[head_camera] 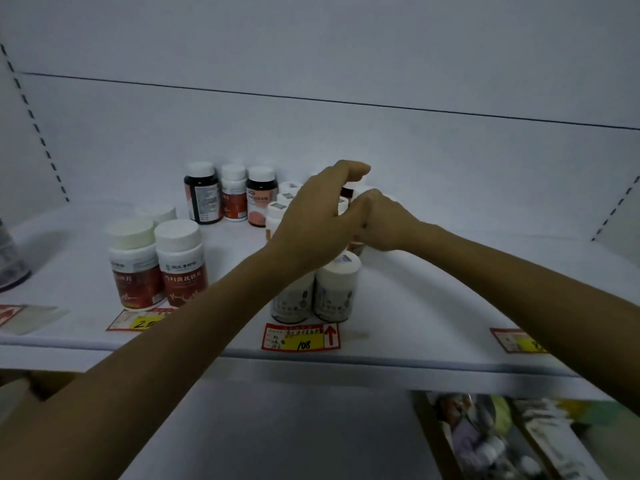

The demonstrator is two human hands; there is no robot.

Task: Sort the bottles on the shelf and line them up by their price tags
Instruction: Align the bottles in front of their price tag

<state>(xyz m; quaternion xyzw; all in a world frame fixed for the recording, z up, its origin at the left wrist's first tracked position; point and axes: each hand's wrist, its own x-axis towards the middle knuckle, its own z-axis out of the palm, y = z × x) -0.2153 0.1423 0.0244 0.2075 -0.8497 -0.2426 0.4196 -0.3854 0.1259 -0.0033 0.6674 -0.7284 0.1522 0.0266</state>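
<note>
On the white shelf, a column of small white-capped bottles runs back from two front ones behind the price tag marked 108. My left hand arches over the middle of this column, its fingers curved and spread, and I cannot see it closing on any bottle. My right hand sits just behind it, fingers curled round a white-capped bottle that is mostly hidden. Two red-labelled bottles stand front left behind another tag. Three bottles stand at the back.
A third price tag lies at the shelf's front right, with bare shelf behind it. A dark bottle stands at the far left edge. Below the shelf lip are boxed goods on a lower level.
</note>
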